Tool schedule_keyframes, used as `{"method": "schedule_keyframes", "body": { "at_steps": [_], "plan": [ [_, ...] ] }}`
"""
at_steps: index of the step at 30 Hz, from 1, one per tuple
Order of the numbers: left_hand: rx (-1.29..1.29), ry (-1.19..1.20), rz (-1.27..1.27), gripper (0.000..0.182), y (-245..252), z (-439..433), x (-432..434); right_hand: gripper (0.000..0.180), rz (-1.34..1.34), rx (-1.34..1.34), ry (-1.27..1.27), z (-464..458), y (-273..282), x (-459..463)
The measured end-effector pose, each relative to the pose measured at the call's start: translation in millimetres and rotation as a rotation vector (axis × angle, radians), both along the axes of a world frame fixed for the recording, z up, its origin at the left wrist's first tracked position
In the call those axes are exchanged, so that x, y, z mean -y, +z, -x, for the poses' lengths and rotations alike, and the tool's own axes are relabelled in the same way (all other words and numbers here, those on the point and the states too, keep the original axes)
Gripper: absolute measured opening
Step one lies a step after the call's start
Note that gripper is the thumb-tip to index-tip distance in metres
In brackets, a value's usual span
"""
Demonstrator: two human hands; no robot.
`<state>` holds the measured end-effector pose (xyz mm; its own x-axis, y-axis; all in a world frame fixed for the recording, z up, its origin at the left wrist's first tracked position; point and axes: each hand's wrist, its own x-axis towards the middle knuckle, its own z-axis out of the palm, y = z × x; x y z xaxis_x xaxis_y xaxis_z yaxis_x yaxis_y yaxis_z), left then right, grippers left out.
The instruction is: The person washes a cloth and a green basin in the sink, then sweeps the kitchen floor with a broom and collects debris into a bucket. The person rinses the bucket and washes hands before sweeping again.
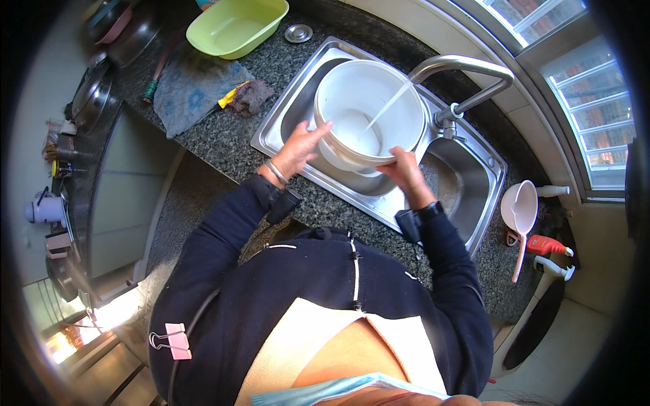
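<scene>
A white plastic bucket (350, 104) sits tilted in the larger basin of a stainless steel double sink (373, 190). Water (388, 105) runs into it from a curved metal faucet (472, 63), and a little water shows at the bottom. My left hand (297, 149), with a bracelet at the wrist, holds the bucket's near left side, its thumb at the rim. At the near right rim, my right hand (404, 175) grips the bucket, its fingertips partly hidden. A pale bail handle (343, 161) hangs along the bucket's near side.
Left on the granite counter are a green plastic basin (236, 28), a blue-grey cloth (190, 89), a yellow-handled tool (233, 95) and a metal drain strainer (298, 33). A pink dipper (519, 208) and a red spray bottle (548, 246) stand right of the sink's smaller basin (464, 177).
</scene>
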<state>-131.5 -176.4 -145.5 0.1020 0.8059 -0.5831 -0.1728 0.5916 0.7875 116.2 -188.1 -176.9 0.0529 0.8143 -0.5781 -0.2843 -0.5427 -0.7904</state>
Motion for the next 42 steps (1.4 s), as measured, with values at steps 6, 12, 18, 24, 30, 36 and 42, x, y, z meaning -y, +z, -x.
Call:
{"method": "schedule_keyframes", "body": {
  "at_steps": [6, 12, 18, 24, 30, 36, 42],
  "plan": [
    [-0.294, 0.082, -0.519, 0.07, -0.7, -21.5, 1.3, 0.039, 0.045, -0.45, -0.099, 39.6, -23.8, 46.0],
    [-0.532, 0.084, -0.751, 0.073, 9.6, -42.3, 12.4, 0.036, -0.08, -0.388, -0.139, 26.8, -9.4, 53.3],
    [-0.456, 0.051, -0.806, 0.073, 59.5, -37.9, 14.4, 0.036, -0.088, -0.451, -0.107, 31.9, 6.1, 51.5],
    [-0.349, -0.058, -0.809, 0.071, 123.0, -43.6, 17.6, 0.032, 0.174, -0.799, 0.002, 49.9, 8.5, 47.5],
    [-0.527, -0.216, -0.791, 0.06, 167.3, -49.6, -2.6, 0.02, 0.348, -1.395, 0.178, 102.1, -6.2, 36.4],
    [-0.836, -0.369, -0.669, 0.059, 198.9, -48.5, -28.1, 0.02, 0.538, -1.807, 0.352, 155.6, 6.3, 31.0],
    [-0.949, -0.367, -0.578, 0.063, 217.3, -44.5, -28.2, 0.018, 0.473, -1.731, 0.402, 179.1, 15.8, 34.0]
  ]
}}
